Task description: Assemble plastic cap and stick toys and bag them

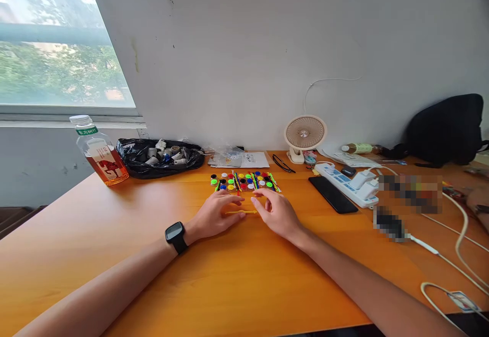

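A thin yellow strip-like piece [248, 212] lies on the wooden table between my hands, with a small pointed shape at its right end. My left hand [214, 215], wearing a black watch [175, 235] on the wrist, has thumb and fingers apart around the strip's left part; whether the thumb touches it I cannot tell. Just above the strip's right end, my right hand [279, 213] is loosely curved, thumb and index finger separated, holding nothing visible. Beyond both hands sit rows of small round coloured caps [243, 186], with bundles of thin coloured strips [255, 181] between them.
At left stand a tea bottle [105, 158] and a black plastic bag [130, 158] of small grey pieces. Papers [255, 160], glasses [283, 163] and a small fan [305, 134] are along the wall. Right are a phone [332, 194], power strip [344, 181], cables and a black backpack [445, 128].
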Available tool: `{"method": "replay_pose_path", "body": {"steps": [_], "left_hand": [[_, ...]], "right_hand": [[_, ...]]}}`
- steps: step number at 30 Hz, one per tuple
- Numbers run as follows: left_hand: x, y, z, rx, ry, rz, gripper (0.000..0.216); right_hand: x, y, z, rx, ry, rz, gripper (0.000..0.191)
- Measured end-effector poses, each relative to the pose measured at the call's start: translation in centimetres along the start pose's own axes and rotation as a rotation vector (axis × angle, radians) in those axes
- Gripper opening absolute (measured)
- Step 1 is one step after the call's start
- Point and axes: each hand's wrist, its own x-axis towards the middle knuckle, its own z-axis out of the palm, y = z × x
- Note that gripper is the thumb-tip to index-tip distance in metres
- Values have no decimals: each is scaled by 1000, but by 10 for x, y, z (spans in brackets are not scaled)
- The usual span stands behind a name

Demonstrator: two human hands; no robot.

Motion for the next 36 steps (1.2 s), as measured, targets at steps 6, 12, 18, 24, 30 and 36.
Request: {"method": "replay_pose_path", "body": {"steps": [6,12,18,24,30,36], "left_hand": [[4,-1,-6,3,213,-52,31],[6,-32,-24,118,389,-147,27],[3,-81,-43,249,315,-246,28],[1,-90,-37,310,81,-232,48],[3,-81,-39,407,124,-265,32],[4,-72,-39,410,184,-312,22]], "right_hand": [[5,-1,-3,310,-99,139,43],[10,4,-8,512,44,134,51],[7,5,-2,473,0,76,49],[1,4,2,387,-29,15,46],[-3,4,4,305,-41,-17,46],[-7,-4,1,216,-63,-53,43]]}}
